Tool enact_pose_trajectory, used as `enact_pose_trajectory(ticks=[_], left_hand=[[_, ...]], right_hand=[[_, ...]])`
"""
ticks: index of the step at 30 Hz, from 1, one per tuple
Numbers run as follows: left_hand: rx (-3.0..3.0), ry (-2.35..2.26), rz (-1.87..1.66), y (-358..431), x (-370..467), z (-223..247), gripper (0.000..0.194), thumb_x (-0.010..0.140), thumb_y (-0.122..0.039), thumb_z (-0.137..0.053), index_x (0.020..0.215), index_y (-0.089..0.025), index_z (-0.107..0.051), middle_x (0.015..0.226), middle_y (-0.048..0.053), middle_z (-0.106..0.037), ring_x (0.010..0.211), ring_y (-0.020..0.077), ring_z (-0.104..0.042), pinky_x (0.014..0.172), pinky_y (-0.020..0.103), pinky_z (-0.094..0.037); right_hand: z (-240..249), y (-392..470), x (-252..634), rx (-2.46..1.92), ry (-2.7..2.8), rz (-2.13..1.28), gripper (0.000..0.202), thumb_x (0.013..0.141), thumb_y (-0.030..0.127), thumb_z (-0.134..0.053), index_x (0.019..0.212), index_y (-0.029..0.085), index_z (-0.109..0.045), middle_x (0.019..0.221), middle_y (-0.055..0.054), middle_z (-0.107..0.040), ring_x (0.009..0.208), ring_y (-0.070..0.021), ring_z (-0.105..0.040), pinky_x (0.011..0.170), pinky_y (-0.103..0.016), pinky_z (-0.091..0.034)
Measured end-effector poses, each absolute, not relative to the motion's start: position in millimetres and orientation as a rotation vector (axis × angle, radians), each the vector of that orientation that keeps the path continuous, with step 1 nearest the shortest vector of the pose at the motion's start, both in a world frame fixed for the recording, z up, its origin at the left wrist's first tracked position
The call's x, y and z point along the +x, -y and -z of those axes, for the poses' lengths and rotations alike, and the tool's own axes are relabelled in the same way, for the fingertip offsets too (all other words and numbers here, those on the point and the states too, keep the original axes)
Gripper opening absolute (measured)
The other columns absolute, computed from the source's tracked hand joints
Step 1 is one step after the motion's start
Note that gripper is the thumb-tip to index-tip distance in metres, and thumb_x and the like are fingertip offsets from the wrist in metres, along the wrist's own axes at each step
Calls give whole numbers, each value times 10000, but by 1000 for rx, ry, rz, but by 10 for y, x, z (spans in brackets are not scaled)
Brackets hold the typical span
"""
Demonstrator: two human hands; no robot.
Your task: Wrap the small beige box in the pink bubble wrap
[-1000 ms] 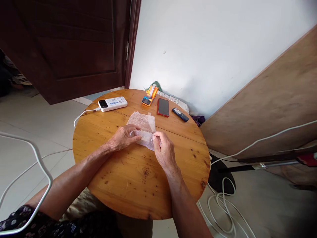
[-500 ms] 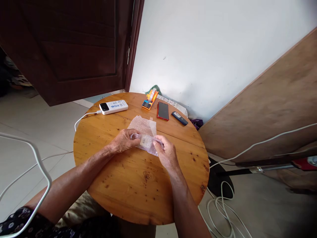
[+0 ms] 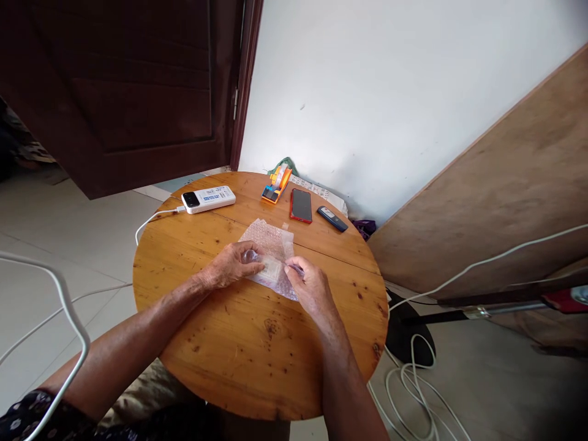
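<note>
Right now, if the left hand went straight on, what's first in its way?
Left hand would meet the bubble wrap it's touching; beyond that, likely the right hand, though depth is unclear.

and we're in what looks like a home, an everyday room! over on the left there's a dark panelled door (image 3: 147, 110) in its frame, house-style, meeting a plain white wall (image 3: 390, 79) with a few small marks. pale tiles cover the floor (image 3: 50, 236), and here's a small round wooden table (image 3: 234, 355), knots and all, carrying household bits: a red-edged phone (image 3: 301, 205), an orange tape dispenser (image 3: 276, 184), a white device (image 3: 209, 199) plugged into a cable. out right, a loose white cord (image 3: 427, 392) loops across the tiles!
</note>
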State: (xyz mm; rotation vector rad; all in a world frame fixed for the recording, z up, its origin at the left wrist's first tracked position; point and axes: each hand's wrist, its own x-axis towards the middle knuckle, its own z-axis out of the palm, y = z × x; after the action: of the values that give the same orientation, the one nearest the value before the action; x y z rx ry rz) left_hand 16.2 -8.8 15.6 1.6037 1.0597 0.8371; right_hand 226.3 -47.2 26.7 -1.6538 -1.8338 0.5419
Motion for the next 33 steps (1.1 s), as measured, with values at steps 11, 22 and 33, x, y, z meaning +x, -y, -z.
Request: enact_pose_trajectory(ticks=[11,22,33], left_hand=[[1646,-1132,-877,89,216,-164,211,712,-336,-617,813,-157,-658,607,-64,-470,576,92,-368,537,210,-290],[1672,-1141,-890,82,209,-176,240,710,-351,-603,826,-153,-674,630,-52,-515,599,98,-393,567,212,-332],[1716,-1275,-849,-48,-28,-99,326,607,-256,-495,861,-161,-677,680,-30,-604,625,128,-509,575,218,-402]], right_hand=[[-252,497,2192,-1547,1932,-86,259,826,143,-522,1056,204,-623,1048,-98,-653,993,-248,-607,842,-372,-482],[-293,622,1945,-1280,2293,18,126,887,190,-574,992,185,-643,1057,-79,-660,975,-243,-573,857,-387,-404],[-302,613,1947,-1336,2349,44,242,917,216,-540,1129,211,-656,1075,-86,-634,975,-242,-562,840,-384,-379]])
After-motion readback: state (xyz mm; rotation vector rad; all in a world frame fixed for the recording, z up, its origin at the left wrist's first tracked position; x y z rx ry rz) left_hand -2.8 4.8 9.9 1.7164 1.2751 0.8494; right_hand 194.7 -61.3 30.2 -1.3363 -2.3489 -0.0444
